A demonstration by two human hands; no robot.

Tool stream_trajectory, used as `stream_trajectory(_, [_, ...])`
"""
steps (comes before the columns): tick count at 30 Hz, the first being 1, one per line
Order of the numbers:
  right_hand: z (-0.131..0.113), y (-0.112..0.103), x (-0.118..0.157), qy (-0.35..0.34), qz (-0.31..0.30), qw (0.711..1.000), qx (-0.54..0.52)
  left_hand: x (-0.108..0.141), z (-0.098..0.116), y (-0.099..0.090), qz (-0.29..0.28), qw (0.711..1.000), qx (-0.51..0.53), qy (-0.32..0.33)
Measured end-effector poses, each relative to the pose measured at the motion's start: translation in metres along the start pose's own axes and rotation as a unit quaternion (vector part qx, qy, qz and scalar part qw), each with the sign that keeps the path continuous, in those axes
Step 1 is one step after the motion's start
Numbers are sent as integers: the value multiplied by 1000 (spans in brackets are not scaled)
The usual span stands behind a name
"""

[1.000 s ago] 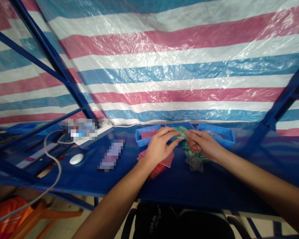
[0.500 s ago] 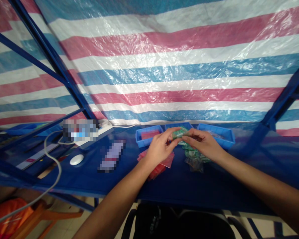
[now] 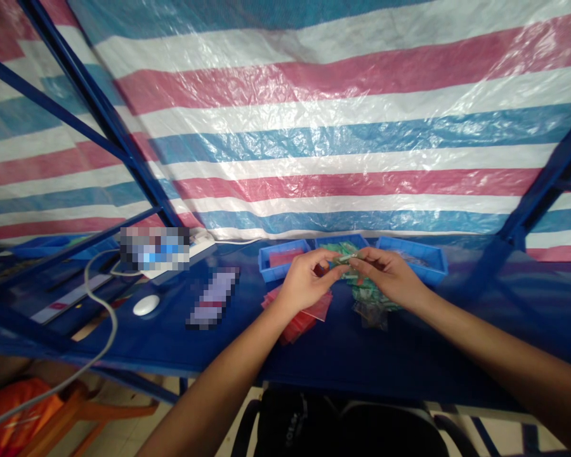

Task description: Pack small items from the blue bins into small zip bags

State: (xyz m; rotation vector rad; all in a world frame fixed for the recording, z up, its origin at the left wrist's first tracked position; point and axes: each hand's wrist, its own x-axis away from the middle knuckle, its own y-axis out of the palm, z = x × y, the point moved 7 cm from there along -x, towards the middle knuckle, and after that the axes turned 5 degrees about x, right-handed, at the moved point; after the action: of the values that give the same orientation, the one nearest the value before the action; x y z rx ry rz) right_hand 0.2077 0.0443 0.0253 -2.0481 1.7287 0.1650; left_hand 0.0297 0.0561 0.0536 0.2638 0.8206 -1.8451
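Between my two hands is a small clear plastic bag with something greenish inside (image 3: 346,259). My left hand (image 3: 309,277) pinches its left end between thumb and fingers. On its right end, the fingers of my right hand (image 3: 391,274) are closed too. What exactly the bag holds is too small to make out. Just below lies a pile of green-filled bags (image 3: 374,296), partly hidden by my right hand. Red plastic bags (image 3: 299,325) are fanned out on the table under my left wrist.
Three blue bins line the back: one with red pieces (image 3: 271,270), a middle one with green packets (image 3: 321,241), and a right one (image 3: 433,270) with small items. A white mouse (image 3: 146,305), a blurred-out phone-like object (image 3: 214,298) and a cable (image 3: 111,324) lie left.
The small bag has tilted flatter between my fingers, and my left fingers have dropped slightly. Both hands stay in nearly the same place; the table items have not moved.
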Motion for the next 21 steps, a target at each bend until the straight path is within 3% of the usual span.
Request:
stream_trajectory(8, [-1,7,1,8,-23,998,-54,-2,-19,4,4,992,117,-39])
stream_trajectory(14, [8,10,1,6,-23,999,-43,-2,-11,3,-2,998,52,-17])
stream_trajectory(18, [6,-3,0,-40,32,996,77,-1,-3,-3,14,998,-57,23])
stream_trajectory(21, [-2,-15,-2,-121,81,960,241,1,-2,-4,9,987,-153,52])
